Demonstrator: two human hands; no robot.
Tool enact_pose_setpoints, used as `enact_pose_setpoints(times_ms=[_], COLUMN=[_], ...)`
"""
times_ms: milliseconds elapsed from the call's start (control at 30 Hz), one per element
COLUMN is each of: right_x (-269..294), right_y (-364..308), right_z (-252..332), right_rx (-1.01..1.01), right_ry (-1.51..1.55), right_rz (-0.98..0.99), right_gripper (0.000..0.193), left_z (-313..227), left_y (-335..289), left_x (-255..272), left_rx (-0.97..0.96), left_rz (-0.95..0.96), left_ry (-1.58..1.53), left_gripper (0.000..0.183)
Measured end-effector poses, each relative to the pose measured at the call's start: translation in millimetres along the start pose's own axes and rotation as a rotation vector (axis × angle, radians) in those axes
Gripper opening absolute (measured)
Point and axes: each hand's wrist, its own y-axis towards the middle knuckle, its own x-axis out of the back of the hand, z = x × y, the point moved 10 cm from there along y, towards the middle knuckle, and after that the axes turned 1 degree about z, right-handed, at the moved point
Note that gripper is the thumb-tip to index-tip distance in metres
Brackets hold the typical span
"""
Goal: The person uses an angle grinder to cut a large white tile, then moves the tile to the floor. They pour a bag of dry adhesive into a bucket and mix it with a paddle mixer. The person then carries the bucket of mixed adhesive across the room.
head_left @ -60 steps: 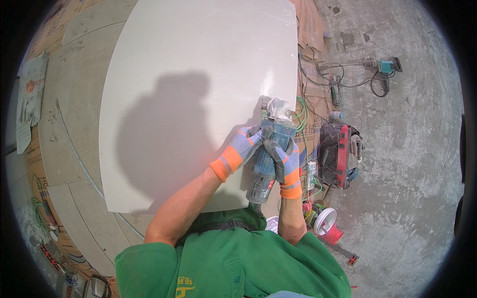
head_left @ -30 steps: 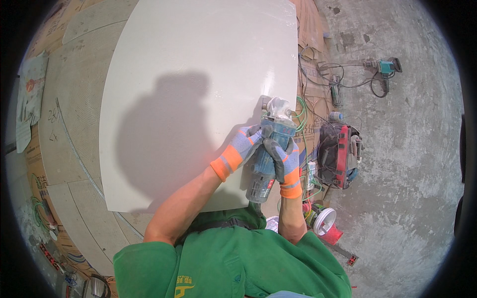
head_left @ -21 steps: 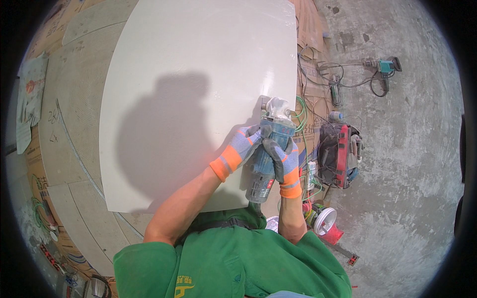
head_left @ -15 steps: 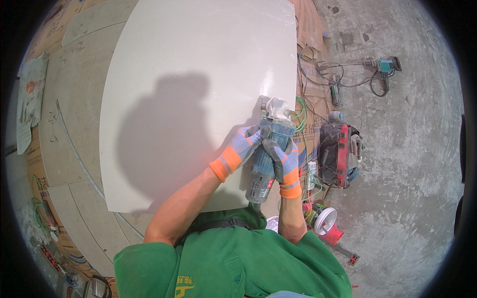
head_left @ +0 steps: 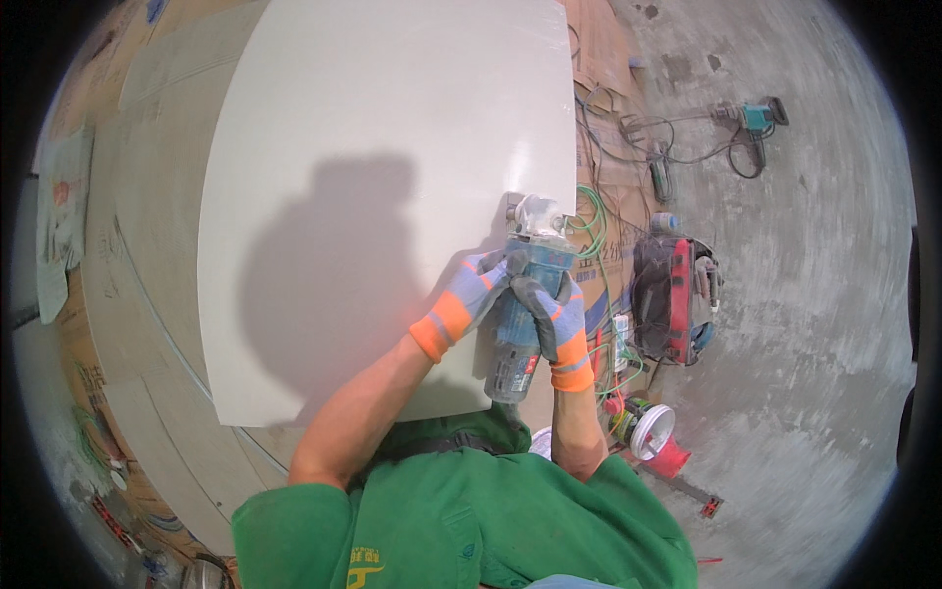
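Note:
A blue angle grinder (head_left: 531, 258) with a dusty metal guard lies under both my gloved hands, over the right edge of a large pale slab (head_left: 412, 88). My left hand (head_left: 478, 288) wraps the tool's body from its left side. From the other side my right hand (head_left: 555, 312) grips the same body, its thumb close to the left one. The guard end points away from me, beside a small notch in the slab's edge. Whether the disc touches the slab is hidden by the guard. My shadow falls across the slab's middle.
On the right concrete floor lie a teal drill (head_left: 754, 119) with a cord, a black and red tool bag (head_left: 677, 299) and a tipped white bucket (head_left: 653, 432). Green hose (head_left: 592, 224) and cables run along the slab's right side. Cardboard (head_left: 157, 236) covers the left.
The view has shifted slightly, and the grinder with both hands sits a little farther left in it. My grip looks the same.

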Motion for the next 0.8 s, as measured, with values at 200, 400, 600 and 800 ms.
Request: enact_pose_setpoints(times_ms=[200,400,600,800], right_x=[16,61,39,20], right_y=[1,-18,-20,-23], right_z=[-14,-44,-44,-49], right_rx=[0.029,-0.047,-0.089,-0.165], right_ry=[0.008,0.039,1.103,1.44], right_rz=[-0.049,-0.125,0.27,0.519], right_gripper=[0.039,0.043,0.066,0.064], left_z=[11,43,78,89], left_y=[3,-26,-78,-86], left_x=[2,-21,-72,-83], left_rx=[0.174,0.272,0.549,0.481], left_rz=[0.037,0.115,0.314,0.174], left_ry=[0.239,0.178,0.237,0.164], left_gripper=[0.033,0.059,0.048,0.042])
